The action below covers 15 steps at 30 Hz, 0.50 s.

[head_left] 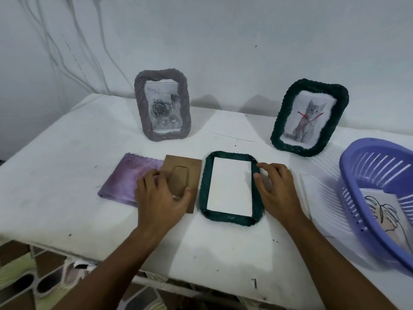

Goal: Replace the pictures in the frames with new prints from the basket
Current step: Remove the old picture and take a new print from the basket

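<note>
Gripping brown backing board (181, 175) left hand (159, 198); right hand (277, 189) steadying green frame (230, 217).

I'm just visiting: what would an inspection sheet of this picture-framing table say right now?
Surface: white table, dark specks.
Job's things: dark green woven frame face down, white sheet inside; brown cardboard backing board beside it; grey woven frame with rose print and green woven frame with cat print upright; purple plastic basket holding a line-drawing print.
Clutter: purple picture lying flat.
Hands: left hand grips the backing board; right hand, fingers on the frame's edge.
Cables: white cables on the wall.
Surroundings: white wall, patterned floor.
</note>
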Each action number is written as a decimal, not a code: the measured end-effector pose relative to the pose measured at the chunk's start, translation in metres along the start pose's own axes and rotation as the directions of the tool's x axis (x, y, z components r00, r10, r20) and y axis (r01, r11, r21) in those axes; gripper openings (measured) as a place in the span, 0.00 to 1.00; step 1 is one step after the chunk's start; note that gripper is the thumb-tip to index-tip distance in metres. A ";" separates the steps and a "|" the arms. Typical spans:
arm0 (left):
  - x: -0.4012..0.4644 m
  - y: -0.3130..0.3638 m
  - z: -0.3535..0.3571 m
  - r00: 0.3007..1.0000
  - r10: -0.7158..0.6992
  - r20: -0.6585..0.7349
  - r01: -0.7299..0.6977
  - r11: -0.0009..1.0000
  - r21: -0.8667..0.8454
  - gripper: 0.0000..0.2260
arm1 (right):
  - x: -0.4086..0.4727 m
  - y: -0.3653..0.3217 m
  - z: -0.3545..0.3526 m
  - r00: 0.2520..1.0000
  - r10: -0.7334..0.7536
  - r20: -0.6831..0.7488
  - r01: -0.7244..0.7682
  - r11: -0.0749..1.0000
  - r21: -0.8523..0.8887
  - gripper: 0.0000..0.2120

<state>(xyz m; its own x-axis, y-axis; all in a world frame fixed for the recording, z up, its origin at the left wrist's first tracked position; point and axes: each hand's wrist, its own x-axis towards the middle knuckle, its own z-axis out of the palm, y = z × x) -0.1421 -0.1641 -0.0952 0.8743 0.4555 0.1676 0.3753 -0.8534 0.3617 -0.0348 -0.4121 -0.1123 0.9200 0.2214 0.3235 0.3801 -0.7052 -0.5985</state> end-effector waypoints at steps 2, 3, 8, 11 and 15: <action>-0.005 0.000 0.003 0.999 -0.037 -0.027 0.035 0.998 -0.059 0.27 | -0.001 0.001 0.000 1.000 0.004 0.000 -0.004 1.000 0.010 0.15; -0.006 0.001 0.004 0.998 -0.053 -0.032 0.049 0.995 -0.092 0.26 | -0.002 0.002 0.001 1.000 0.004 0.002 -0.004 1.000 0.009 0.14; -0.005 0.006 0.003 0.990 -0.127 -0.056 0.107 0.955 -0.278 0.20 | -0.004 0.004 0.002 0.999 -0.031 0.010 0.031 0.999 -0.045 0.13; 0.001 0.008 -0.004 0.985 -0.162 -0.049 0.133 0.922 -0.365 0.21 | -0.004 0.005 0.003 1.000 -0.024 0.021 0.024 0.999 -0.031 0.13; 0.012 0.017 -0.016 0.974 -0.223 -0.050 0.178 0.878 -0.444 0.23 | -0.003 0.004 0.000 1.000 -0.017 0.012 0.017 0.999 0.035 0.13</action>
<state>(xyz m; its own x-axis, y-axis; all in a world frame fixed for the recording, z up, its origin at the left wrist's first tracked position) -0.1301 -0.1688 -0.0727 0.7524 0.6461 0.1281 0.3488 -0.5559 0.7545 -0.0367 -0.4155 -0.1156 0.9144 0.2415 0.3249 0.3985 -0.6775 -0.6182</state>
